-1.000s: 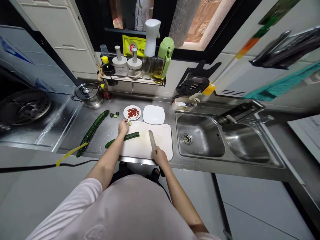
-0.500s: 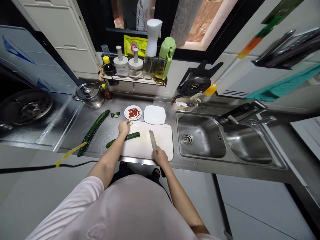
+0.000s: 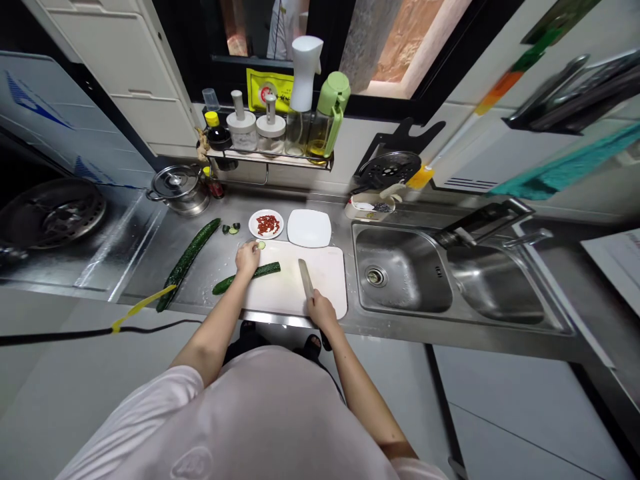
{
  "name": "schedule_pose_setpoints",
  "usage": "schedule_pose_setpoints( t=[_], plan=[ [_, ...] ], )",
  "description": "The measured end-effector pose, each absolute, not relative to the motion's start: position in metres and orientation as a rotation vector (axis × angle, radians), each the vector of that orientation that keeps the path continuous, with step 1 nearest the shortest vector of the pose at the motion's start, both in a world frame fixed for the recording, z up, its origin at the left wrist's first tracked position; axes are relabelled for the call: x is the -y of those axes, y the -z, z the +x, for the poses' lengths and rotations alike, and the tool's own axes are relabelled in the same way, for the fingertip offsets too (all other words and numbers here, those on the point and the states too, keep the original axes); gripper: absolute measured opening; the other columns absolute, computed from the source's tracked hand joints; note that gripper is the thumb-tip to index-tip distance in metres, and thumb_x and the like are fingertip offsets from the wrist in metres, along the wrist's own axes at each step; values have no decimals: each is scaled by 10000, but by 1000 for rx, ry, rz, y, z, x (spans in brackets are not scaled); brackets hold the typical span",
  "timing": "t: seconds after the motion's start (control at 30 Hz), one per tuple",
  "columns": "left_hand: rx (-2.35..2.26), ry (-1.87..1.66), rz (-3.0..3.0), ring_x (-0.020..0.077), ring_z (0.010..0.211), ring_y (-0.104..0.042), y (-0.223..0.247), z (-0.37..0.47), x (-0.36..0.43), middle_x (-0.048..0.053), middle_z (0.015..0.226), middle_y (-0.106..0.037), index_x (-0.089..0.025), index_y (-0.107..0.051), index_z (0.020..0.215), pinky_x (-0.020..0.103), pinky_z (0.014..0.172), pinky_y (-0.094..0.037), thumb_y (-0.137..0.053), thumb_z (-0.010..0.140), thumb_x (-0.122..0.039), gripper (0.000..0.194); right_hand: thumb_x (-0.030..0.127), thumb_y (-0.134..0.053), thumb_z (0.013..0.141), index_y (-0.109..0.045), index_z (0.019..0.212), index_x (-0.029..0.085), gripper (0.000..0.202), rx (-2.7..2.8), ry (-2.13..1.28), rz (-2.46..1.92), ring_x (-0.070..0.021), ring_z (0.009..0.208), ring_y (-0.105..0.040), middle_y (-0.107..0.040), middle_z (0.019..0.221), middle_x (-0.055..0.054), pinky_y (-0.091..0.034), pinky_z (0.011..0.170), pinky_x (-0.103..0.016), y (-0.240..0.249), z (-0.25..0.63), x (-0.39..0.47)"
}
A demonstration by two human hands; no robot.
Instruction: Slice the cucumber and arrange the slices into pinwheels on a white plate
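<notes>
My right hand [image 3: 321, 311] is closed around the handle of a kitchen knife [image 3: 305, 277], whose blade points away from me over the white cutting board [image 3: 327, 283]. At the board's far left corner, my left hand [image 3: 247, 259] is closed with its fingertips at a small cut cucumber piece [image 3: 261, 245]. Under my left wrist a cucumber [image 3: 267, 269] lies slanted, its cut end on the board and its other end on the counter; my wrist hides its middle. A whole cucumber [image 3: 190, 260] rests farther left, with small cucumber ends [image 3: 231, 229] near its tip.
Behind the board stand a plate of chopped red pieces [image 3: 253, 229] and a white plate [image 3: 309, 228]. A double sink [image 3: 405, 270] is on the right. A lidded pot [image 3: 181, 191] stands at the back left. Bottles and jars fill the shelf [image 3: 270, 159] above.
Almost nothing differs. My left hand has stayed at the small cucumber piece, and the knife in my right hand lies in about the same place.
</notes>
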State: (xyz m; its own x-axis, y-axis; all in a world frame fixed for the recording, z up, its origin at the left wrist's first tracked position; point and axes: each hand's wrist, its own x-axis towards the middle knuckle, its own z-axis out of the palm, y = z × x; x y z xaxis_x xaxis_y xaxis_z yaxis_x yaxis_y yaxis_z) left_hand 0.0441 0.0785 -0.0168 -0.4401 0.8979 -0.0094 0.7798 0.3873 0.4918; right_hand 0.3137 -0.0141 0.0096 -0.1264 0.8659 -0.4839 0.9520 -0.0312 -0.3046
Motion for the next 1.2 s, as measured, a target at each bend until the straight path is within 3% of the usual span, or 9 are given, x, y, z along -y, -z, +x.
schedule_pose_setpoints(
  t=[0.43,0.67,1.2],
  plan=[
    [-2060,-692,1861,242,1043,-558,5,62,-25,80,1060,-657,-230,-710,1027,349,955,-402,-511,895,-372,278,237,-342,944,-514,1122,172,256,-2095,884,1946,-221,895,-624,-669,976,-114,-381,685,-275,-17,309,11],
    [-1831,-650,2001,205,1027,-552,9,73,-28,66,1050,-643,-244,-719,1017,333,962,-391,-507,909,-365,267,222,-335,949,-500,1151,167,267,-2198,899,1893,-225,924,-617,-664,1000,-113,-392,726,-277,-32,283,5],
    [-1827,-669,2045,200,1011,-549,23,74,-27,67,1063,-637,-259,-710,1073,308,905,-424,-475,927,-340,288,235,-328,967,-469,1167,161,255,-2232,928,1845,-234,936,-625,-662,1017,-125,-420,760,-300,-37,255,5]
  ],
)
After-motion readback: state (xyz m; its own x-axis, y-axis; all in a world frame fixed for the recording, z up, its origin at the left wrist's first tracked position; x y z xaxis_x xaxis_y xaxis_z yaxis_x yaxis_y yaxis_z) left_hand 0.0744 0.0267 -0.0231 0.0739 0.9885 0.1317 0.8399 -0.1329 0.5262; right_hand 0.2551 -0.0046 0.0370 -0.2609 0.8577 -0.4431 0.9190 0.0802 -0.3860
